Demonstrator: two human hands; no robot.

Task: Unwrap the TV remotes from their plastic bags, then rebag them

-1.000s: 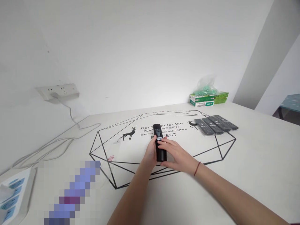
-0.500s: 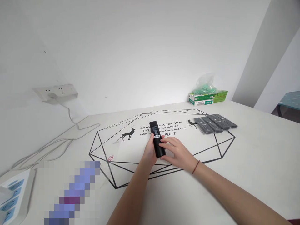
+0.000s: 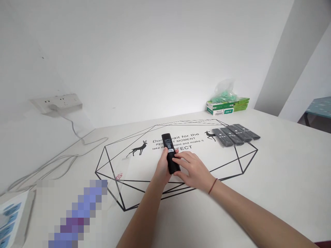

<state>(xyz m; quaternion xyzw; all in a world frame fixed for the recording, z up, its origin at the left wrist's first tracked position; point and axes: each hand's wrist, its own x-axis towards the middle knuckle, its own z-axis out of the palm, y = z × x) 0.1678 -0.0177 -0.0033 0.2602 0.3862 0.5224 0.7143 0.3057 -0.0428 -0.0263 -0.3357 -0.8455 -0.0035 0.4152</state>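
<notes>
A black remote control (image 3: 167,141) is held over the middle of the table, its labelled back facing up. My left hand (image 3: 162,167) wraps round it from the left and below, thumb along its side. My right hand (image 3: 192,170) is at its near right part, fingertips on the back and thumb at the near end. Whether the battery cover has shifted I cannot tell. Left of my hands lies a clear plastic sleeve (image 3: 119,177) with a red mark. Several grey remotes in plastic wrap (image 3: 234,135) lie side by side at the right.
Green and white boxes (image 3: 219,106) stand at the back wall with a plastic bag (image 3: 224,93) on top. Cables (image 3: 59,158) run along the left from a wall socket (image 3: 58,103). A power strip (image 3: 12,217) and a blurred-out patch (image 3: 77,213) occupy the front left.
The view has shifted slightly, so the things appear a little further left. Both hands keep nearly the same hold on the remote control.
</notes>
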